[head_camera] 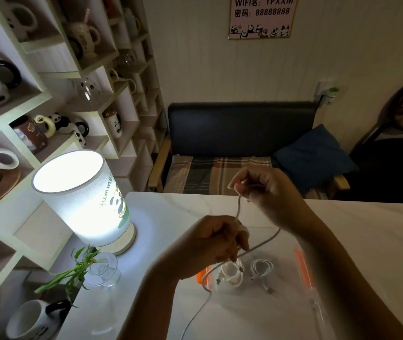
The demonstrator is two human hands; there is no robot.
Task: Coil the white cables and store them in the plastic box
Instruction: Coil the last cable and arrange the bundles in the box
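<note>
A white cable (259, 246) runs between both hands above the table. My left hand (216, 241) grips it with curled fingers, a turn of it wrapped round a finger. My right hand (259, 186), higher and farther away, pinches the cable's upper part. The loose end trails down past the table's near edge. Below the hands stands a clear plastic box (311, 300) with orange clips. Inside it lie two coiled white cables (232, 274), side by side.
A lit lamp (82, 197) with a panda print stands on the white table (367, 236) at the left, with a glass vase of green stems (100, 271) in front of it. Shelves of mugs fill the left. A dark bench with a blue cushion sits beyond the table.
</note>
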